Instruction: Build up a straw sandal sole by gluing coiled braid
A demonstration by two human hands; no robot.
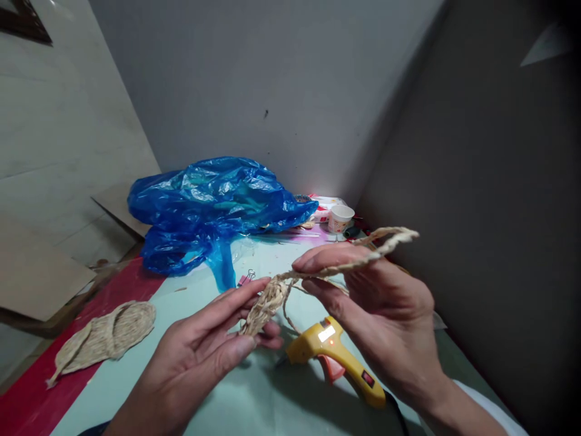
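Between the fingers and thumb of my left hand (200,348) is a small woven straw piece (267,306), held up above the table and seen edge-on. A twisted straw cord (351,265) runs from its top to the right. My right hand (385,309) pinches that cord between thumb and fingers, and a loop of it sticks out past the knuckles. Beneath my hands a yellow hot glue gun (342,357) rests on the table, its nozzle pointing left and a small red light showing. Another strand of cord hangs down behind the woven piece toward the gun.
A slipper-shaped woven straw piece (106,336) lies at the left on the red table edge (40,399). Toward the wall sit a blue plastic bag (218,200), a white paper cup (340,218) and a pink binder clip (246,278). A black cable (397,412) trails from the glue gun.
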